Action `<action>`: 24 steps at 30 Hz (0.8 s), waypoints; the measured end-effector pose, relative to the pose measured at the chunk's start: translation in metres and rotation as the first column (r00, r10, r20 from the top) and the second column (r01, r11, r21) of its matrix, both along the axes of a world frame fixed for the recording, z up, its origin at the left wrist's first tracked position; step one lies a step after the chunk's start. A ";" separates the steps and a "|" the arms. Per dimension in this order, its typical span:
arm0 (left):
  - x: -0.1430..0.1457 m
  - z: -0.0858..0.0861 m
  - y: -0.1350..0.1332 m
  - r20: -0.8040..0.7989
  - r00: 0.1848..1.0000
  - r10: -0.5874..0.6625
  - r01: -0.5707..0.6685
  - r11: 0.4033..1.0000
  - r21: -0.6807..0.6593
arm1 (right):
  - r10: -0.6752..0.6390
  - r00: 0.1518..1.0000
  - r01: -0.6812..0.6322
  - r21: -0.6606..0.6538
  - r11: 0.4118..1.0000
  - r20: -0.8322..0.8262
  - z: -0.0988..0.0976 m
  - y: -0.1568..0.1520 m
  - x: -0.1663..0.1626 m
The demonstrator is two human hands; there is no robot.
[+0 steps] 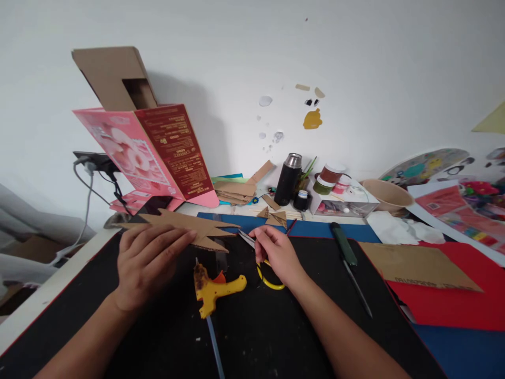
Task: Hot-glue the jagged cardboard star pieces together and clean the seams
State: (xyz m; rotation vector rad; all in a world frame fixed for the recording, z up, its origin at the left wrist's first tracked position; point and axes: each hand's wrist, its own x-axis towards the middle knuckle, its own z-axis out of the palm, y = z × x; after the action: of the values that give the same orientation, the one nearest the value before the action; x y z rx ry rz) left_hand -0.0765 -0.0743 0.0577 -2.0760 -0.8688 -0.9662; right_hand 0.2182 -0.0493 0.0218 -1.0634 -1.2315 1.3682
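Observation:
My left hand (pixel 152 263) is closed on a spiky piece of cardboard (pixel 205 225), fingers lying over its near side and thumb out of sight. Several pointed strips stick out of the piece to the right. In my right hand (pixel 278 252) is a pair of scissors (pixel 270 277) with yellow handles. Their blades point left, close to the tips of the cardboard. Between my hands, on the black mat (pixel 272 337), lies a yellow hot glue gun (pixel 215 289) with a glue stick (pixel 215 347) trailing from its back end.
A green utility knife (pixel 344 245) lies right of my right hand. Brown cardboard (pixel 418 266) rests on red paper (pixel 437 308) at the right. Behind stand a black thermos (pixel 288 181), paint jars (pixel 324 185) and a bowl (pixel 389 195). A pink box (pixel 134 152) leans at the left.

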 end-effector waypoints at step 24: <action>0.008 -0.012 0.000 0.181 0.983 -0.022 0.052 0.986 -0.160 | -0.109 0.841 -0.125 0.387 0.914 0.530 -0.005 -0.017 -0.006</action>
State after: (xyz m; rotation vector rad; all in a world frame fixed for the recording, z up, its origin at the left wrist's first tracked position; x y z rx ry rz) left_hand -0.0687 -0.0744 0.0454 -2.1741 -1.0353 -1.1499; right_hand 0.2124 -0.0665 0.0163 -1.1750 -1.8458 0.7595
